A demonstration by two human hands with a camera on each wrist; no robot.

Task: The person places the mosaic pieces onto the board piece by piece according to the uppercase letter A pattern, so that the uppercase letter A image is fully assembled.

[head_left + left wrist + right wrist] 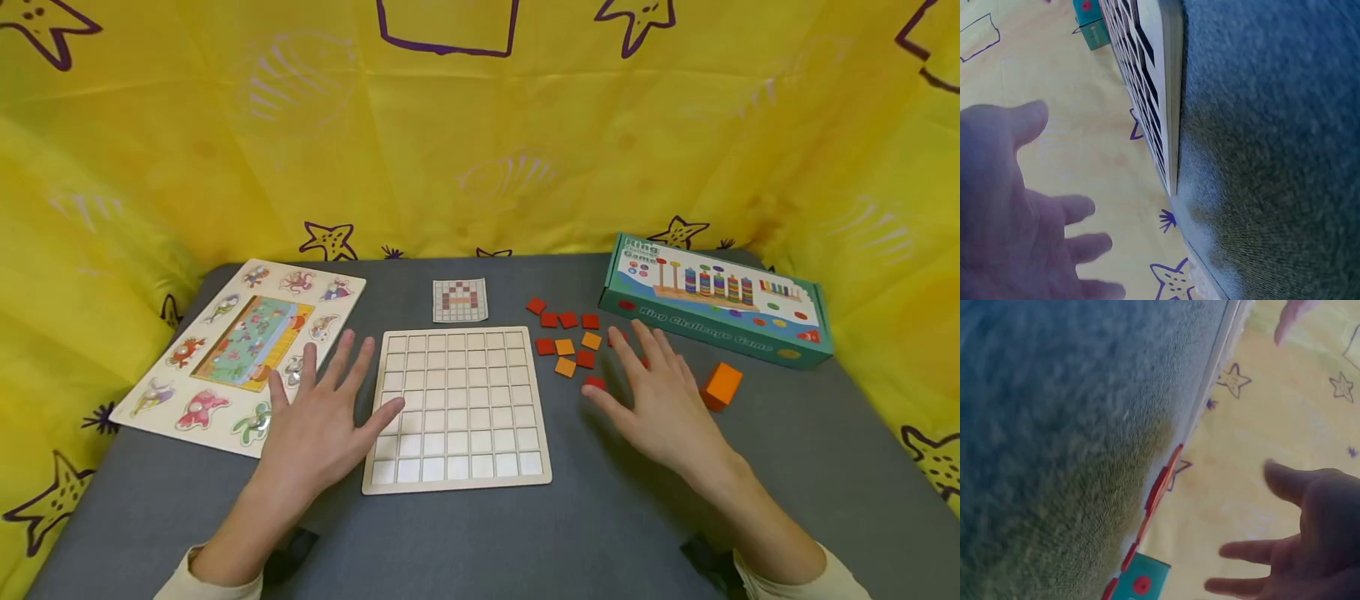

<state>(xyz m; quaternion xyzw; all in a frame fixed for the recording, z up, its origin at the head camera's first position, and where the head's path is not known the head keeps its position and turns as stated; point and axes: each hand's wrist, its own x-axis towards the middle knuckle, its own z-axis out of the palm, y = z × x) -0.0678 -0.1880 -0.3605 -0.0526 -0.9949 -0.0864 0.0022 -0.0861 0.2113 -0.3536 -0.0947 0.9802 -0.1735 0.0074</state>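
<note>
My left hand (pixel 318 429) is spread with nothing in it, over the left edge of a wooden grid board (pixel 457 408) and the corner of an animal puzzle board (pixel 168 417). To the right of the grid, my right hand (pixel 663 412) is also spread and holds nothing; its thumb and index finger overlap the edge of a group of red tiles (pixel 567 319) and orange tiles (pixel 565 367). Both wrist views show the hands raised above the table with fingers apart. A small pattern card (pixel 460 300) lies behind the grid, bearing a coloured-square design.
An orange block (pixel 722 386) sits right of my right hand. Behind it stands a green Ring Challenge Game box (pixel 720 308), angled at the back right. Yellow patterned cloth (pixel 480 150) hangs around the back and sides of the grey table (pixel 480 542).
</note>
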